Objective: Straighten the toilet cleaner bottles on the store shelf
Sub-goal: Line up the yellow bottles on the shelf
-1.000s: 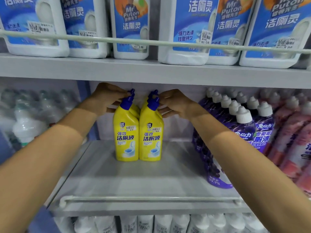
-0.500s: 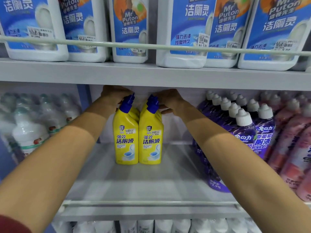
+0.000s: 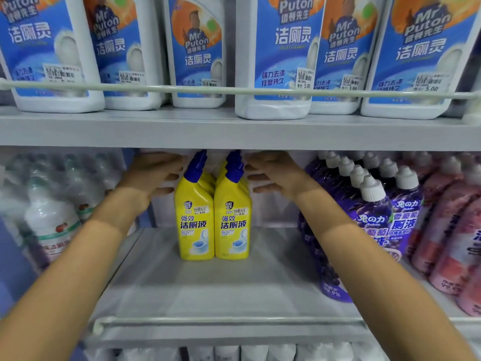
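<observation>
A store shelf (image 3: pixel 234 290) of grey metal fills the lower half of the view, with a front rail (image 3: pixel 229 321) along its lip; above it an upper shelf (image 3: pixel 156 131) carries a row of big white bottles (image 3: pixel 281 61) with blue labels; to the right stand crowded purple bottles (image 3: pixel 369 212) and pink bottles (image 3: pixel 447 230), and to the left blurred pale wrapped bottles (image 3: pixel 52 220). The yellow toilet cleaner bottles (image 3: pixel 194 222) stand well back at the middle of the shelf, in two files side by side, touching, upright, labels to the front, with more of the same behind each front one; how many cannot be told. The left hand (image 3: pixel 151 175) and the right hand (image 3: pixel 278 173) reach in on either side of the files at neck height; the fingers (image 3: pixel 166 190) of both are spread and nearly straight and grip nothing; the tips lie just beside the bottles, and whether they touch cannot be told. The blue caps (image 3: pixel 196 164) lean slightly to the right, as such spouts are made.

The step in hand looks like squaring the two files between flat palms; the fronts already appear level, so this part seems close to done. The next move probably calls for a light inward press from both sides, or a gentle pull of both files toward the rail, kept low enough that the tall, narrow bottles do not tip.
</observation>
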{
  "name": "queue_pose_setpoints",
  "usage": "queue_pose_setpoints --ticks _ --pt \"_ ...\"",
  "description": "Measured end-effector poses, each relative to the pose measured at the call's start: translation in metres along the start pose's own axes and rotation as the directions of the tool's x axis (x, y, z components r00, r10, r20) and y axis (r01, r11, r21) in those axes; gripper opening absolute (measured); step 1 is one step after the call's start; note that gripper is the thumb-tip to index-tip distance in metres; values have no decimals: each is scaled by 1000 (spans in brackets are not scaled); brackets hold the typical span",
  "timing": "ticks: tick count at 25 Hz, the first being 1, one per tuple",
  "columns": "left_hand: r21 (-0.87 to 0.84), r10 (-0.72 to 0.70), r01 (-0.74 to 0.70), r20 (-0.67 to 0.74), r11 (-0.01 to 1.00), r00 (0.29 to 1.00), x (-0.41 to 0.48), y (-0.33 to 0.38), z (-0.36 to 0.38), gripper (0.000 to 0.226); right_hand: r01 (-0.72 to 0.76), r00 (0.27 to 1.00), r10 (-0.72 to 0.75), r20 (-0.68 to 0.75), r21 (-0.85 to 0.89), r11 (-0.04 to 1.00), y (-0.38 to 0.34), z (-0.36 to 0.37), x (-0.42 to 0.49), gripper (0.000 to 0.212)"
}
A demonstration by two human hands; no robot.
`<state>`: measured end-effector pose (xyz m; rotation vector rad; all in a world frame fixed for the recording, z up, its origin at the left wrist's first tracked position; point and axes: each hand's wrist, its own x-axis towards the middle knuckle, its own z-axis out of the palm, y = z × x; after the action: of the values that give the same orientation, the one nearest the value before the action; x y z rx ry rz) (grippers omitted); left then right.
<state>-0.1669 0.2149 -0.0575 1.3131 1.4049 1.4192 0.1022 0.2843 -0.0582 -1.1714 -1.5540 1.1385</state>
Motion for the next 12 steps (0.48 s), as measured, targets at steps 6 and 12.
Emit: queue_pose_setpoints --ticks 6,12 --pt "84 199 -196 -31 977 980 -25 -53 2 36 70 995 -81 -64 -160 985 60 34 -42 52" --pt "177 251 -240 -44 955 967 -21 -55 4 36 93 978 -134 -157 -242 966 63 44 -52 56"
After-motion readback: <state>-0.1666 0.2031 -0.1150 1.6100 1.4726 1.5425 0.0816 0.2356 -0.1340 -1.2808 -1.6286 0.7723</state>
